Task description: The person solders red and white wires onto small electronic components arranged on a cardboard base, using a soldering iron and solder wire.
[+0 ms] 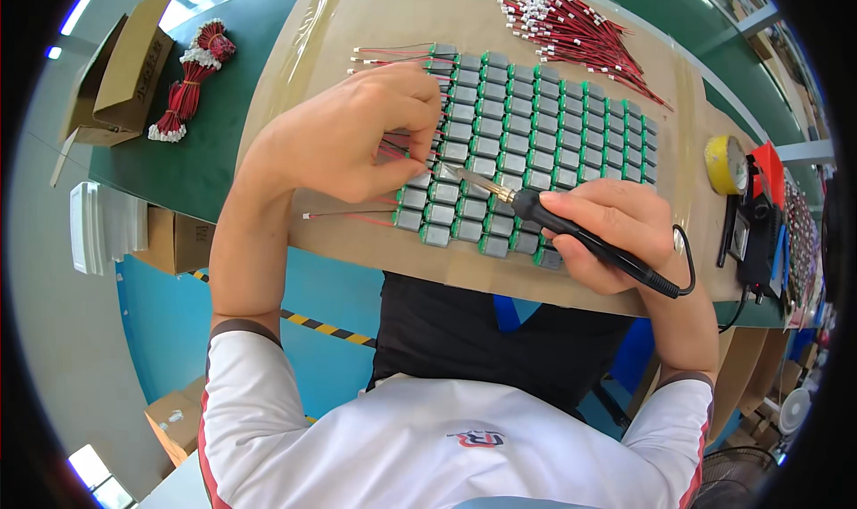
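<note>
A closely packed grid of small grey blocks with green circuit-board edges (pixel 543 140) covers the middle of the work surface. Over its left side is my left hand (pixel 370 129), thumb and fingertips pinched at a thin wire lead, the grip itself partly hidden. My right hand (pixel 616 228) is wrapped round the black handle of a soldering iron (pixel 528 204). The iron's metal tip points left, close by my left fingertips at the blocks. Red and black leads with white plugs (pixel 357 60) stick out from the blocks along the left edge.
Loose red leads with white plugs (pixel 580 36) lie in a heap at the far right. Bundled leads (pixel 183 94) rest at the left beside an open carton (pixel 134 71). Yellow tape (pixel 725 164) and a black soldering station (pixel 761 237) stand at the right. Brown paper (pixel 339 250) covers the table.
</note>
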`<state>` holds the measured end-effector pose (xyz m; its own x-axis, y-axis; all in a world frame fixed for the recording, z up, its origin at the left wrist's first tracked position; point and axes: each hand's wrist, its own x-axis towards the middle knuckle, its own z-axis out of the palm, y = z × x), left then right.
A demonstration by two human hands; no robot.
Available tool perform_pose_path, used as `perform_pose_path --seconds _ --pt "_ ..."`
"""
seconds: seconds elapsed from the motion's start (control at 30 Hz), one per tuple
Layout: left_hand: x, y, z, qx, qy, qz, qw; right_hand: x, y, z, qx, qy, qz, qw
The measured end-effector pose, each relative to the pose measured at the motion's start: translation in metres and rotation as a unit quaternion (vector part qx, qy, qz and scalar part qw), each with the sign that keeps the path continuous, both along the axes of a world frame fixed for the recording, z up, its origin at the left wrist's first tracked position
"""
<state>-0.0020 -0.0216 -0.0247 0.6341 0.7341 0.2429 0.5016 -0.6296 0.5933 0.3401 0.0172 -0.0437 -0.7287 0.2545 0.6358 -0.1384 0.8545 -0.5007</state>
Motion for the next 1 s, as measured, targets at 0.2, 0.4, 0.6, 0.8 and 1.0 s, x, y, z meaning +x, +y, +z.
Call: perform_pose_path --seconds 0.2,0.4,0.6,0.8,1.0 --pt "0.0003 -0.0009 -0.0011 0.002 -0.001 -0.007 1.000 -0.0006 0.0000 -0.0019 -0.007 -0.008 0.011 1.000" --pt "0.0001 -0.0004 -0.0019 0.016 -0.004 -0.013 1.000 -0.0013 -0.0002 -0.0011 0.000 -0.017 0.015 1.000" --pt "-0.0017 -0.0013 -0.0009 -0.003 0.004 -0.007 1.000 -0.0033 0.0000 -0.0006 0.002 -0.015 0.018 1.000" --pt "-0.0015 -0.0012 -0.0019 0.004 0.009 -0.007 1.000 -0.0036 0.0009 0.0020 0.007 -0.030 0.026 0.999" --pt "-0.0021 -0.0014 -0.0021 0.001 0.013 -0.006 1.000 -0.0055 0.0009 0.0008 0.008 -0.021 0.029 0.999"
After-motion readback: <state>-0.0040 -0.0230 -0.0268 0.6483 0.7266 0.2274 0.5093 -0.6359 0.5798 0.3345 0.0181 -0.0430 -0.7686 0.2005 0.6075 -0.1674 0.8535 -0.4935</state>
